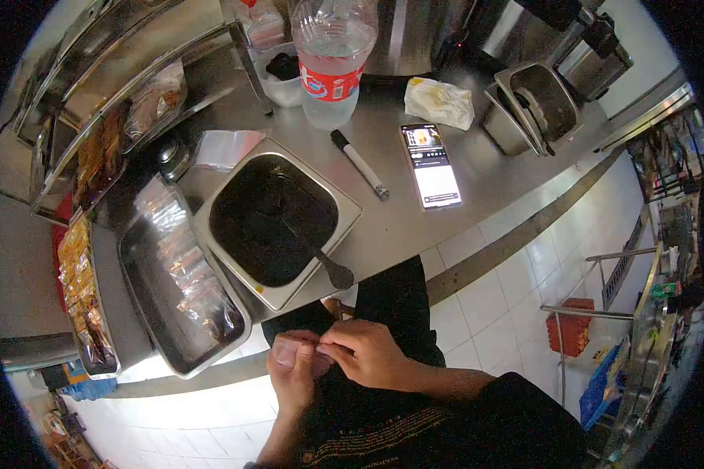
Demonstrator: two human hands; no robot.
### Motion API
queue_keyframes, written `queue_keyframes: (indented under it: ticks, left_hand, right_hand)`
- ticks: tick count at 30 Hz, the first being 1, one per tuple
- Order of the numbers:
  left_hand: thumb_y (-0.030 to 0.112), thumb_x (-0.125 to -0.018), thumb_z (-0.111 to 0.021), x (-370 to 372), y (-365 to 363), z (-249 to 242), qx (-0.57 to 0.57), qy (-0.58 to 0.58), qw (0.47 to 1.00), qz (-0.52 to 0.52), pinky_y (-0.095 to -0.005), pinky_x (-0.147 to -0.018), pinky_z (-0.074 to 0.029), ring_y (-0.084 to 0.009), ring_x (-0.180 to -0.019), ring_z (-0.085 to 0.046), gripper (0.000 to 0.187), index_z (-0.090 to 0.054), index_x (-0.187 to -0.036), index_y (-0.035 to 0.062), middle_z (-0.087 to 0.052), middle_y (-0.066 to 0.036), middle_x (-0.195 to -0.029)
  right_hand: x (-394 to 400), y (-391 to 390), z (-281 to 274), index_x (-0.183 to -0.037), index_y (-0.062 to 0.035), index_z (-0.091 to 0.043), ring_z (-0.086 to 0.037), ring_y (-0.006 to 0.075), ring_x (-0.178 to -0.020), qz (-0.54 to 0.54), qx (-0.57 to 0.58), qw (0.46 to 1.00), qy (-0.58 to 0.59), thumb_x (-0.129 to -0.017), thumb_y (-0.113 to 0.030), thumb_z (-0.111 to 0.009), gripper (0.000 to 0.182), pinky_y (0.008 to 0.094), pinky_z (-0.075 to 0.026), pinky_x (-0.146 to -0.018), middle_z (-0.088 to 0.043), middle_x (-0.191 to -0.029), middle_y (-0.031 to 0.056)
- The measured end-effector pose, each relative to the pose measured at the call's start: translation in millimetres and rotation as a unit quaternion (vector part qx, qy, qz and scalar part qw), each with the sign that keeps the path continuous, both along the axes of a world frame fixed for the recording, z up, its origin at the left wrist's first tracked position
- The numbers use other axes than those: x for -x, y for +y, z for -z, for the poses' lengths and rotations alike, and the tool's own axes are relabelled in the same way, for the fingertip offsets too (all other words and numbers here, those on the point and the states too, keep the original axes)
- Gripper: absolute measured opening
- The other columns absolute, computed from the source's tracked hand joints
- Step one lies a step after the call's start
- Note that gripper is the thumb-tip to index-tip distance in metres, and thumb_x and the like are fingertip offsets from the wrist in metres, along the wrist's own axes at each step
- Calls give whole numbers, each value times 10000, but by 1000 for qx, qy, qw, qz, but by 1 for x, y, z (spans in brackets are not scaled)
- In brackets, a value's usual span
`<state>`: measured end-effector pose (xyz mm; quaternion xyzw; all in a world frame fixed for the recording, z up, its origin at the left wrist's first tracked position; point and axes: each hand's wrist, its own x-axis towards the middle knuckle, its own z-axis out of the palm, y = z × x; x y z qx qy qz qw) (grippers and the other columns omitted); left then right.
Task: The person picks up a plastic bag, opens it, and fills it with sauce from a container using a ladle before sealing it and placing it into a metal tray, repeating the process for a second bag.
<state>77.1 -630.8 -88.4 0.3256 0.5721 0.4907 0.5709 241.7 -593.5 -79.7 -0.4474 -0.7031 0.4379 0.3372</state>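
Note:
Close to my lap, my left hand pinches a small clear plastic bag. The fingertips of my right hand are closed at the bag's edge, meeting the left fingers; the exact grip is partly hidden. Just beyond my hands, a square metal pan of dark liquid stands at the counter's edge. A dark-handled spoon leans in it, its bowl under the liquid. Left of it, a metal tray holds a row of small filled clear packets.
A narrow tray of yellowish packets stands at far left. Behind the pan are flat empty bags, a marker, a large plastic bottle and a lit phone. A crumpled cloth and nested metal containers sit at right.

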Motion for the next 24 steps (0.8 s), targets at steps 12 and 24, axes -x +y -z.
queue_keyframes:
  ticks: [12, 24]
  left_hand:
    - [162, -969, -657, -2, 5, -13, -35, 27, 997, 67, -216, -527, -462, -82, -609, -579, 174, -586, -1002, 6, -680, -77, -859]
    - [136, -954, -665, 14, -7, 10, 8, 134, 987, -86, -206, -537, -366, -54, -594, -475, 123, -616, -960, 24, -569, 14, -691]
  right_hand:
    - [-23, 19, -25, -948, -33, -662, -653, 294, -758, -50, 71, 994, 68, -889, -108, -689, 100, 384, -499, -704, -663, -846, 114]
    - [-58, 24, -16, -780, -15, -604, -643, 243, -677, 53, 125, 990, 41, -799, -96, -784, 198, 334, -494, -607, -621, -766, 112]
